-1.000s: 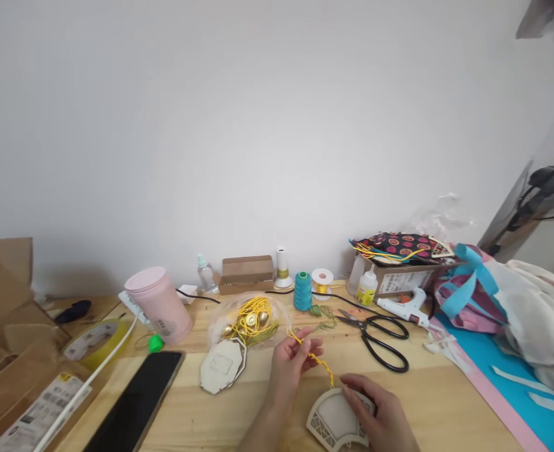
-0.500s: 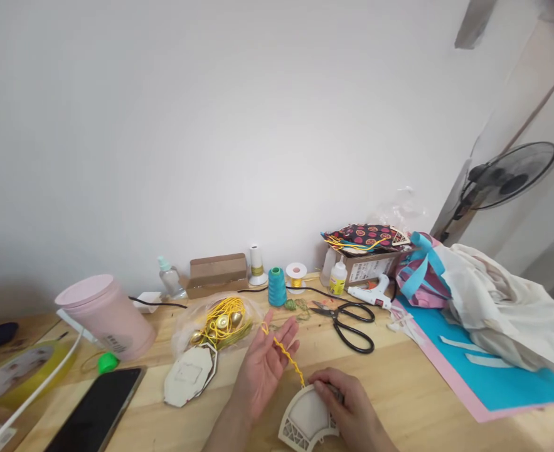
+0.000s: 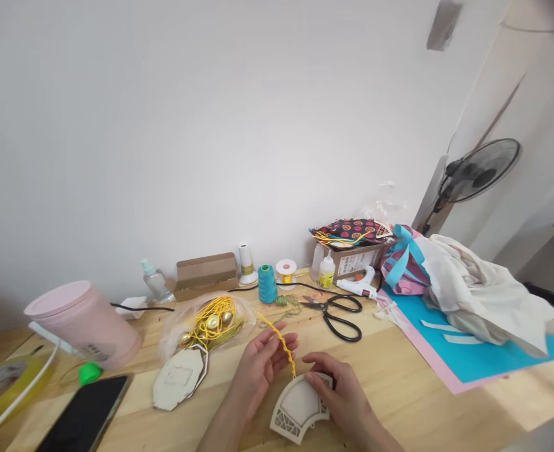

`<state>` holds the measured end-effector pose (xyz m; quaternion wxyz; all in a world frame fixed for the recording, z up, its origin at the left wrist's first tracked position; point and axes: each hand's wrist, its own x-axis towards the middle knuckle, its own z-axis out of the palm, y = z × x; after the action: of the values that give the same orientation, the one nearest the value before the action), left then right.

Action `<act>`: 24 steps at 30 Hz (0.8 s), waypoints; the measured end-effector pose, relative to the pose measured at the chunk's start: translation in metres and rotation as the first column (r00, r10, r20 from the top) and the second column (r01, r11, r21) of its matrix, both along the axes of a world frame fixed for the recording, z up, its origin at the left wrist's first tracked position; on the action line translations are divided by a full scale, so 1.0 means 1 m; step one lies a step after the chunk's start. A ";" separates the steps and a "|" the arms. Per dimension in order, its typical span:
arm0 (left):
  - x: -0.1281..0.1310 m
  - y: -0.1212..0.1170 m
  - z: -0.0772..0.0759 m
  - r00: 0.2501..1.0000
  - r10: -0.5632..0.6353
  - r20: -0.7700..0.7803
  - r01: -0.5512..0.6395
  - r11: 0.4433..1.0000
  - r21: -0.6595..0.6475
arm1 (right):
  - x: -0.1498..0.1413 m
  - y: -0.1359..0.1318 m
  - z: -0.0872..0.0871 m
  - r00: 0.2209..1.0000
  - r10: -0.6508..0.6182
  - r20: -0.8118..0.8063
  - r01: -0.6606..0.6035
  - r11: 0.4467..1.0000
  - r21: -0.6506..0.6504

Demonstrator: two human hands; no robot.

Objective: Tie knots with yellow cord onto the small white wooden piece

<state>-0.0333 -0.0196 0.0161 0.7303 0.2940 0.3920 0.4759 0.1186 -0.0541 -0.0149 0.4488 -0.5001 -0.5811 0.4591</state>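
My right hand [image 3: 342,386] grips the right side of a fan-shaped wooden frame [image 3: 281,405], pale in the middle with cut-out lattice at its ends. A twisted yellow cord [image 3: 287,349] rises from the frame's top edge and slants up to the left. My left hand [image 3: 262,361] has its fingers curled at this cord, thumb against it; the cord's upper end sticks out past the fingers. The frame is held tilted just above the wooden table [image 3: 380,395]. Part of its right end is hidden by my right fingers.
Black-handled scissors [image 3: 337,314] lie beyond my right hand, near a white glue gun [image 3: 359,286]. Behind the hands stands a teal thread cone [image 3: 267,285]. To the left are octagonal pieces [image 3: 175,380], a bag of yellow cord and gold bells [image 3: 215,321], and a phone [image 3: 86,414].
My left hand has gone from an open palm under the cord to fingers curled at it. The right hand still holds the frame. The view has turned slightly right.
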 end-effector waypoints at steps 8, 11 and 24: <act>0.006 0.000 -0.012 0.989 -0.077 -0.124 0.082 0.996 0.040 | 0.003 0.003 -0.001 0.994 -0.088 -0.058 0.086 0.996 -0.029; 0.007 0.001 -0.018 0.996 -0.030 -0.087 0.035 0.998 0.052 | 0.004 0.003 -0.001 0.990 -0.100 -0.102 0.095 0.994 -0.053; -0.006 0.006 -0.005 0.986 0.140 -0.091 -0.131 0.986 0.101 | 0.006 0.004 -0.002 0.997 -0.080 0.015 0.080 0.997 -0.003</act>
<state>-0.0395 -0.0137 0.0114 0.6615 0.3239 0.4235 0.5274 0.1248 -0.0496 -0.0172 0.4618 -0.5271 -0.5630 0.4381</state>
